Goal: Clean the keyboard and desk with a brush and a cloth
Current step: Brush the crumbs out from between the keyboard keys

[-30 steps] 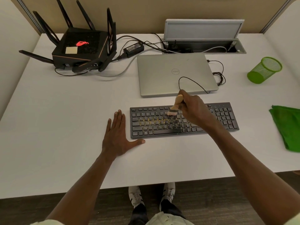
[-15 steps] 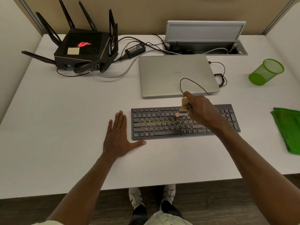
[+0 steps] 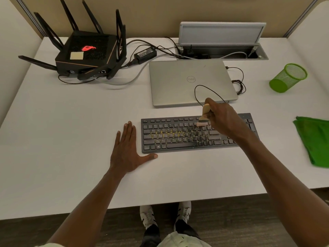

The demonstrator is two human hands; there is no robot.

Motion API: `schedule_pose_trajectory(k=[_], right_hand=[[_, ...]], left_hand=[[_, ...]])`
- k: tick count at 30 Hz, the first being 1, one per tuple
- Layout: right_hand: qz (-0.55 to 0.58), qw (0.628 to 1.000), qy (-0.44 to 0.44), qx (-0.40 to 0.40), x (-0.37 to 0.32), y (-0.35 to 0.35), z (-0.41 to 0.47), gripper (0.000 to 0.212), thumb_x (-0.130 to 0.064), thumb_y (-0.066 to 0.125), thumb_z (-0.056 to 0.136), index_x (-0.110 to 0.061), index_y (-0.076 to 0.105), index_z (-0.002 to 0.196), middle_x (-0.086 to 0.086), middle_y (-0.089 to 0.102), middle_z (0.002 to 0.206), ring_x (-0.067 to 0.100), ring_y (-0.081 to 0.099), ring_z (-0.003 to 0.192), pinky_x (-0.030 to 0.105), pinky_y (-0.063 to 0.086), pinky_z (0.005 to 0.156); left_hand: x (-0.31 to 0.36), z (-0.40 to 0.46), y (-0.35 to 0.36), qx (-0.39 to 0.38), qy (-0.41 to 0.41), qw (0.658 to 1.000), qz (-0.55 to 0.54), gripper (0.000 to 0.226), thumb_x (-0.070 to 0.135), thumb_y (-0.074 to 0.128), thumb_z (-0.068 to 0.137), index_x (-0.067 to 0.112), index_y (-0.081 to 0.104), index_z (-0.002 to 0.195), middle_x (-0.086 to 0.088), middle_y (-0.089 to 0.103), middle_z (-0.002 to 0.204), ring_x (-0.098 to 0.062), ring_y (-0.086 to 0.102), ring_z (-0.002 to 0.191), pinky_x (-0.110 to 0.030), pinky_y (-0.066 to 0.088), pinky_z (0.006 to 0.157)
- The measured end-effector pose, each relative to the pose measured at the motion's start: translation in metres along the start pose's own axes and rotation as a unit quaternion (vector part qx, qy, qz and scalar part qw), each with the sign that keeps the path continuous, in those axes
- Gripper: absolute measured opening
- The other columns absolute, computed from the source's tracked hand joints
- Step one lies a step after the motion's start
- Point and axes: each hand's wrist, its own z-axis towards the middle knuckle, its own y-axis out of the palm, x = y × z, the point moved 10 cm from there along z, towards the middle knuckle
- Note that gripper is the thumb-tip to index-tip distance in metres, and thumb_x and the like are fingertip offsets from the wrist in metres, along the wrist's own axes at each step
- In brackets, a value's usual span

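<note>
Left hand flat, fingers straight, on smooth white desk just beside the black keyboard left edge, bare desk at 9 o'clock. Right hand grips wooden-handled brush, pale bristles touching upper key rows. Crumpled green cloth at 3 o'clock by the desk's right edge, well apart.

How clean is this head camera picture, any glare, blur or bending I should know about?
Head view: even, soft light with no harsh glare; the desk edges bow from wide-angle distortion; the brush bristles in the right hand look slightly smeared; keyboard legends are faint; the left hand casts only a faint shadow.
</note>
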Motion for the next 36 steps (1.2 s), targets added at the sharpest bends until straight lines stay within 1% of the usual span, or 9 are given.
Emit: schedule_pose_trajectory(k=[5,11,16,19,21,25,28,32,36], right_hand=[[0.064,0.998,-0.012,-0.008,-0.013,0.010,0.002,0.016,0.001,0.056,0.091,-0.009,0.049,0.101,-0.002,0.058,0.070,0.004,0.049,0.051,0.018,0.032,0.046],[-0.016,0.999,0.028,-0.011,0.015,0.007,-0.002,0.022,-0.001,0.058,0.089,-0.010,0.047,0.105,0.011,0.064,0.074,0.025,0.056,0.057,0.029,0.043,0.049],[0.035,0.997,0.060,0.039,0.009,-0.004,0.007,0.016,-0.003,0.055,0.089,-0.006,0.047,0.103,0.011,0.063,0.074,0.025,0.058,0.056,0.039,0.049,0.046],[0.057,0.991,0.099,0.071,0.009,-0.005,0.009,0.014,-0.006,0.051,0.092,-0.001,0.046,0.104,0.011,0.059,0.074,0.024,0.053,0.055,0.032,0.040,0.043],[0.043,0.993,0.091,0.058,0.003,0.001,0.007,0.017,-0.006,0.049,0.094,0.001,0.045,0.108,0.010,0.056,0.073,0.023,0.050,0.053,0.025,0.031,0.041],[0.026,0.997,0.070,0.003,0.001,0.012,-0.002,0.022,-0.008,0.051,0.096,0.000,0.043,0.114,0.008,0.059,0.074,0.022,0.055,0.056,0.025,0.037,0.042],[0.033,0.997,0.063,0.010,0.005,0.006,-0.002,0.018,-0.009,0.052,0.095,-0.003,0.044,0.110,0.010,0.062,0.074,0.022,0.057,0.055,0.033,0.044,0.044],[0.052,0.994,0.074,0.056,0.011,-0.002,0.008,0.017,-0.006,0.049,0.093,-0.001,0.044,0.108,0.013,0.062,0.076,0.024,0.054,0.056,0.025,0.033,0.044],[0.045,0.997,0.055,0.012,0.003,0.015,0.003,0.018,-0.008,0.050,0.096,-0.002,0.044,0.111,0.010,0.063,0.073,0.016,0.052,0.051,0.021,0.032,0.044]], left_hand=[[0.000,0.000,-0.001,0.000,-0.001,1.000,-0.003,0.148,0.109,0.020,0.061,0.003,0.003,0.162,-0.008,-0.014,0.170,-0.018,-0.017,0.156,-0.044,-0.003,0.128],[-0.001,0.000,0.000,0.001,-0.004,1.000,0.003,0.147,0.108,0.026,0.062,0.003,0.004,0.162,-0.009,-0.012,0.170,-0.017,-0.016,0.156,-0.045,-0.002,0.128],[-0.001,0.000,0.000,0.003,-0.003,1.000,0.002,0.146,0.107,0.027,0.063,0.004,0.003,0.162,-0.008,-0.013,0.170,-0.017,-0.017,0.156,-0.044,-0.004,0.128],[-0.001,0.000,-0.001,0.002,-0.003,1.000,0.001,0.145,0.106,0.030,0.063,0.004,0.003,0.162,-0.008,-0.014,0.170,-0.017,-0.018,0.156,-0.043,-0.004,0.128],[-0.001,0.000,-0.001,-0.002,-0.005,1.000,0.000,0.145,0.106,0.030,0.064,0.004,0.001,0.162,-0.008,-0.016,0.170,-0.016,-0.019,0.156,-0.043,-0.005,0.128],[0.000,0.000,0.000,0.001,-0.001,1.000,-0.002,0.144,0.106,0.031,0.064,0.004,0.003,0.162,-0.008,-0.014,0.170,-0.017,-0.017,0.156,-0.044,-0.003,0.128],[0.000,0.000,0.000,0.002,-0.001,1.000,-0.003,0.144,0.105,0.032,0.065,0.003,0.004,0.162,-0.008,-0.014,0.170,-0.017,-0.017,0.156,-0.044,-0.003,0.128],[-0.001,0.000,-0.001,0.005,0.000,1.000,-0.002,0.145,0.106,0.029,0.064,0.003,0.005,0.162,-0.009,-0.012,0.170,-0.018,-0.016,0.156,-0.044,-0.003,0.128],[0.000,0.001,0.000,0.003,-0.001,1.000,0.000,0.145,0.106,0.030,0.064,0.003,0.004,0.162,-0.009,-0.012,0.170,-0.018,-0.016,0.157,-0.043,-0.004,0.128]])
